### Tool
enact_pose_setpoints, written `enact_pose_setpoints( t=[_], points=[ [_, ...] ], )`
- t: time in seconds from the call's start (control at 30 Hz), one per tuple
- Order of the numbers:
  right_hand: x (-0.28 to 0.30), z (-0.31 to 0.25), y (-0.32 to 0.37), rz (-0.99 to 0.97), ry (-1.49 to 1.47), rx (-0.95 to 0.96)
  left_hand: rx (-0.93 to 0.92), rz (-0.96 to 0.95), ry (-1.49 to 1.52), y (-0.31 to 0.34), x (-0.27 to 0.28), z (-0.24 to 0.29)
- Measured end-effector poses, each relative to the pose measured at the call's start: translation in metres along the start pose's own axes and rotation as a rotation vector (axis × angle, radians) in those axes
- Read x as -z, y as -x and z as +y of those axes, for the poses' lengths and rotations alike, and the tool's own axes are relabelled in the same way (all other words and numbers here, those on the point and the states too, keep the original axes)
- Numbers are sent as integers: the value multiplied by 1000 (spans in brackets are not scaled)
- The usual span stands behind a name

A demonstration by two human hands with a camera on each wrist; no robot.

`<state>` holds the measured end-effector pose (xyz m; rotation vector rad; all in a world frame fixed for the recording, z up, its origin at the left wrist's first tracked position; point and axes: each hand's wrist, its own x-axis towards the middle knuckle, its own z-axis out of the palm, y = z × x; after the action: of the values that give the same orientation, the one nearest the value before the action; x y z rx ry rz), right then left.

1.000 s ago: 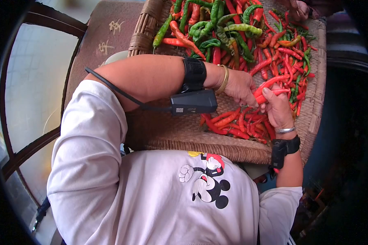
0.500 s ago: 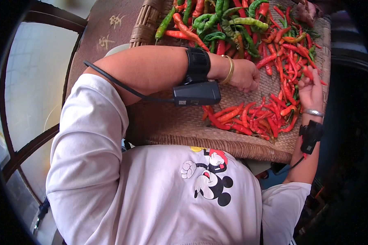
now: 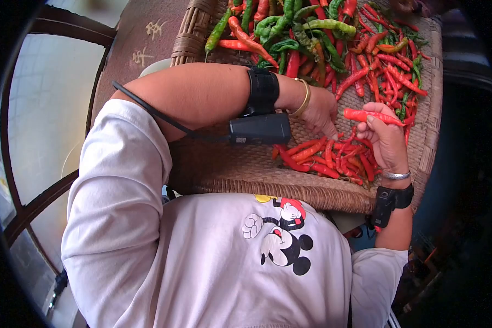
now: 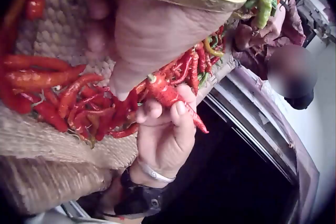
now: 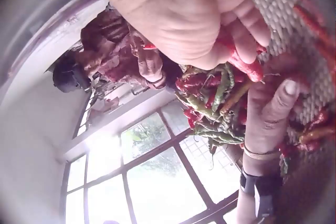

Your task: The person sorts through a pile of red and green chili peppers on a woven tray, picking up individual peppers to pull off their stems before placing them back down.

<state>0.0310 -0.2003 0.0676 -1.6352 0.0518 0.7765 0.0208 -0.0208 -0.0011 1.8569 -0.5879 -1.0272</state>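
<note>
My right hand (image 3: pixel 389 146) grips a thick red chili pepper (image 3: pixel 361 115) between thumb and fingers, raised over the woven tray (image 3: pixel 224 174). In the left wrist view, the stem end of this chili points toward my left hand. My left hand (image 3: pixel 318 109) is just left of it, palm down, fingertips at the edge of the near pile of red chilies (image 3: pixel 328 156). Its thumb stretches out straight in the right wrist view, while its other fingers are blurred; nothing shows in its grasp.
Farther back on the tray lie large green and red peppers (image 3: pixel 281 27). A heap of smaller red chilies (image 3: pixel 391 76), mixed with some green, spreads along the right side. Opposite sits another person (image 5: pixel 113 45). A window (image 3: pixel 54 104) stands at the left.
My hands were together at red chilies; then my right hand went to the right-hand heap and came back with a red chili. My left hand drew back, then lowered its fingers toward the near pile.
</note>
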Motion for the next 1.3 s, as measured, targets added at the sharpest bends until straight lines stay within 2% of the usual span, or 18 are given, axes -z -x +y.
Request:
enact_pose_setpoints(
  t=[0.03,0.13,0.27,0.37,0.43,0.47,0.53,0.6,0.63,0.7,0.77,0.8,0.87,1.07,1.17,1.2,1.27,1.3],
  points=[
    [2,1,1,2,-14,-5,82,25,115,1,1,2],
    [10,3,1,-41,50,-14,20,94,252,-1,1,-2],
    [27,3,-8,-55,5,-23,-22,50,211,2,1,0],
    [32,-13,-16,226,-324,188,-19,44,65,1,-1,-1],
    [47,-19,-20,245,-355,156,11,-89,-226,1,-2,0],
    [48,-17,-19,245,-355,156,11,-89,-227,0,-5,-2],
    [38,-12,-11,101,92,13,-44,-213,-608,-4,-10,-5],
    [15,-3,-2,-126,455,-86,-38,-213,-652,-1,-13,0],
    [7,5,1,-248,554,-60,-30,-213,-697,2,-14,3],
    [-5,22,1,-381,704,80,-17,-221,-663,8,-15,7],
    [-10,32,-6,-495,1034,449,-7,-229,-631,10,-17,10],
    [-13,33,-5,-492,1034,450,0,-233,-640,10,-19,11],
    [-19,34,-4,-518,1286,554,8,-236,-647,8,-21,9],
    [-25,32,-8,-504,1374,717,-53,-268,-533,-5,-23,-8],
    [-24,30,-8,-503,1346,724,-20,-263,-403,-1,-19,-5],
    [-22,29,-8,-504,1348,723,-62,-221,-381,1,-19,-4],
    [-18,26,-10,-510,1145,742,-102,-175,-362,1,-20,-5],
    [-17,24,-9,-511,1147,746,-100,-170,-281,-2,-21,-6]
  ],
)
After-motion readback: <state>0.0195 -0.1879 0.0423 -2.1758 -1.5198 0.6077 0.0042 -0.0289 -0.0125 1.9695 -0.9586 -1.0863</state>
